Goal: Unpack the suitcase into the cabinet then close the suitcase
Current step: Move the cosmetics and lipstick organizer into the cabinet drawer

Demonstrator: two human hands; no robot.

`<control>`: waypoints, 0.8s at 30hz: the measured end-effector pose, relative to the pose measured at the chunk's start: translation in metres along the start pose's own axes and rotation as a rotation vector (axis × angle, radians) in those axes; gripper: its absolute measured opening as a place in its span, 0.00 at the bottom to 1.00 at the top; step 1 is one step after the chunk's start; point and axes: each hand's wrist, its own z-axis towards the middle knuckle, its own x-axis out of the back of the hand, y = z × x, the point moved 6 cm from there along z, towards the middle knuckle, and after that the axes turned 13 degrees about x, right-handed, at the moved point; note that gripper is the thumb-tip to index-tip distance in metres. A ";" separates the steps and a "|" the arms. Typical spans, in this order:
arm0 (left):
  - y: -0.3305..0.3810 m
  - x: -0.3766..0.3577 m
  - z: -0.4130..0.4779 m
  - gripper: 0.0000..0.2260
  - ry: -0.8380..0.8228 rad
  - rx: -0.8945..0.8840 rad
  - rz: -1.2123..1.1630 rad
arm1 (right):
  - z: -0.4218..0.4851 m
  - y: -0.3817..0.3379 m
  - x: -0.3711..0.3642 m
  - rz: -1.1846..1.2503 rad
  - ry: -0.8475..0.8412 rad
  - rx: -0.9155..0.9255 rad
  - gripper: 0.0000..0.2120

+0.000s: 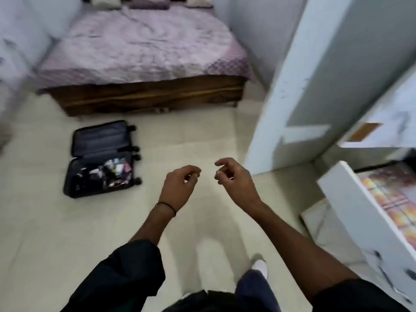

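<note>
Meanwhile the open suitcase holds jumbled small items; left hand and right hand fingers hang loosely curled, empty.

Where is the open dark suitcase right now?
Head view: the open dark suitcase lies on the pale floor at left, just before the wooden bed base.

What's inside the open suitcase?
In the suitcase, the near half holds a jumble of small items, too blurred to name; the far half shows only lining. Anything beneath the jumble is hidden.
</note>
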 end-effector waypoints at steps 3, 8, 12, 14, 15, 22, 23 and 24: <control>-0.053 0.091 -0.004 0.10 0.090 0.085 -0.037 | 0.024 -0.037 -0.094 0.040 -0.129 0.046 0.09; -0.128 0.208 0.002 0.09 0.267 0.184 -0.115 | 0.069 -0.078 -0.239 0.052 -0.335 0.133 0.09; -0.196 0.289 0.032 0.08 0.325 0.268 -0.106 | 0.115 -0.087 -0.353 0.102 -0.405 0.135 0.09; -0.230 0.327 0.051 0.08 0.340 0.317 -0.100 | 0.137 -0.082 -0.407 0.135 -0.419 0.099 0.08; -0.248 0.348 0.061 0.08 0.342 0.347 -0.099 | 0.148 -0.078 -0.438 0.146 -0.426 0.069 0.07; -0.338 0.477 0.116 0.08 0.257 0.520 -0.059 | 0.204 -0.084 -0.595 0.160 -0.480 -0.099 0.08; -0.350 0.494 0.124 0.08 0.262 0.538 -0.058 | 0.210 -0.087 -0.613 0.152 -0.494 -0.124 0.09; -0.360 0.507 0.130 0.08 0.269 0.553 -0.062 | 0.215 -0.090 -0.626 0.138 -0.514 -0.140 0.09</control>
